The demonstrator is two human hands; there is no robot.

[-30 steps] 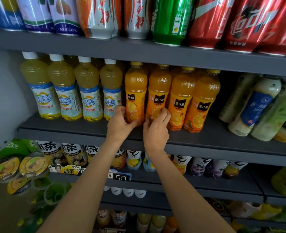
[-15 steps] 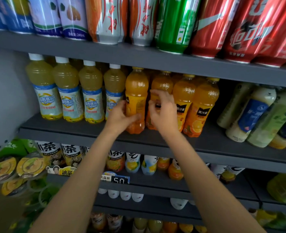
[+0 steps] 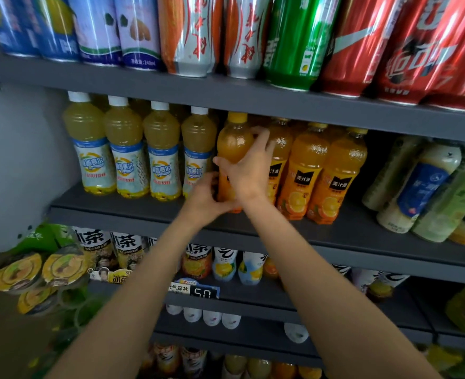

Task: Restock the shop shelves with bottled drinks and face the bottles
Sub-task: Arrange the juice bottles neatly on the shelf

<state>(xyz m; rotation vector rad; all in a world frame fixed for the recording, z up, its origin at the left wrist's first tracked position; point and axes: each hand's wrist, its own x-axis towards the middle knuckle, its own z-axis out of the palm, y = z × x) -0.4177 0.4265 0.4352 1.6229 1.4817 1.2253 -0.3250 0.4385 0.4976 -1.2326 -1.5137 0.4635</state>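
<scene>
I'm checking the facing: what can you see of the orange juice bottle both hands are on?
The orange juice bottle is clear plastic with a yellow cap, filled with orange drink. It stands upright, leftmost of the orange row on the grey shelf, beside the pale yellow bottles. Its label is hidden. The right hand wraps its middle; the left hand grips it near the base.

lidded yellow cups (image 3: 38,272) lower left, price tag (image 3: 194,292)

Both bare forearms reach up and forward, converging; the left hand (image 3: 204,199) curls low around a bottle (image 3: 232,149), the right hand (image 3: 249,170) wraps it higher, fingers spread.
</scene>
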